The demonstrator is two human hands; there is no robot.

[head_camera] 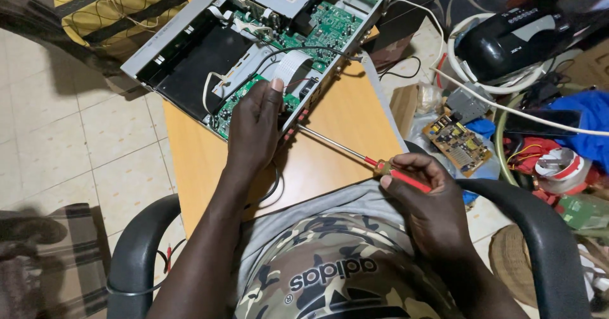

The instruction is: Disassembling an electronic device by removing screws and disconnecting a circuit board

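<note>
You have two hands at work: your left hand point(254, 129) and your right hand point(422, 195). You have one red screwdriver point(355, 153). One open metal box point(254, 46) sits on one wooden bench point(342, 113). One loose yellow circuit board point(458, 143) lies to the right.

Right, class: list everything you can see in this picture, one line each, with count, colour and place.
Opened device chassis: one, grey, top of table.
Circuit boards: two visible, green, inside chassis.
Ribbon cable: one, white, inside chassis.
Screwdriver: one, red handle, tip at chassis edge.
Table: one, light wood, centre.
Loose circuit board: one, brown, right of table.
Black appliance: one, upper right.
Chair armrests: two, black, bottom.
Left hand: resting on chassis.
Right hand: gripping screwdriver handle.
</note>
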